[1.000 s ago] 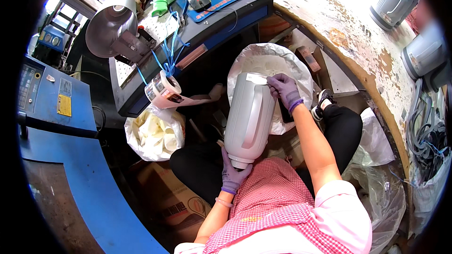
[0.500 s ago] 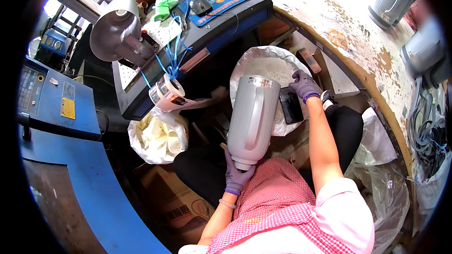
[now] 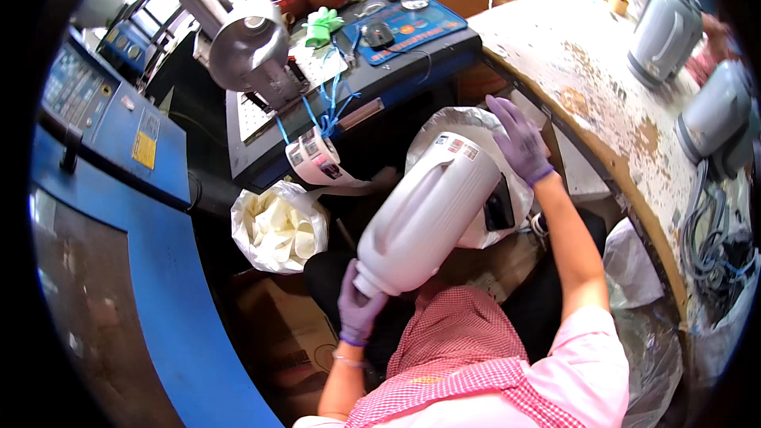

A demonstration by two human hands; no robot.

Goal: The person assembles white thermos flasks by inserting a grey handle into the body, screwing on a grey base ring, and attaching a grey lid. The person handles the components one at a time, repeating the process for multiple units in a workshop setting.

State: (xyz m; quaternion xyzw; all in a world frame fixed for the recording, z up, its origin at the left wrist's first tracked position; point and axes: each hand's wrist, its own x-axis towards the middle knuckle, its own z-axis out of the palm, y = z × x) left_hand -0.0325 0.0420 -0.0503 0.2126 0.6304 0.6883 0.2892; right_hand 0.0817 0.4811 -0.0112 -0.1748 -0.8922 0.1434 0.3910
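My left hand (image 3: 361, 305), in a purple glove, is closed round the narrow neck of a grey plastic thermos jug (image 3: 432, 218). The jug is tilted over my lap, neck toward me and base away to the right, its long handle on the upper left side. A strip of small printed stickers (image 3: 458, 146) runs along the base end. Beside that end my gloved right hand (image 3: 519, 141) is raised with fingers stretched out, holding nothing. Below it, a black phone (image 3: 499, 206) lies on a white-lined sack (image 3: 444, 116), partly hidden by the jug.
A sticker roll (image 3: 315, 157) hangs at the dark desk's edge, above a bag of pale scraps (image 3: 277, 226). Blue machinery (image 3: 158, 246) stands at left. On the worn bench (image 3: 555, 55) at right are more grey jugs (image 3: 667, 36), with another person's hand near them.
The jug has risen toward me and tilted further, its base now to the right, its handle turned left. My right hand has moved up with fingers straighter. The view has shifted.
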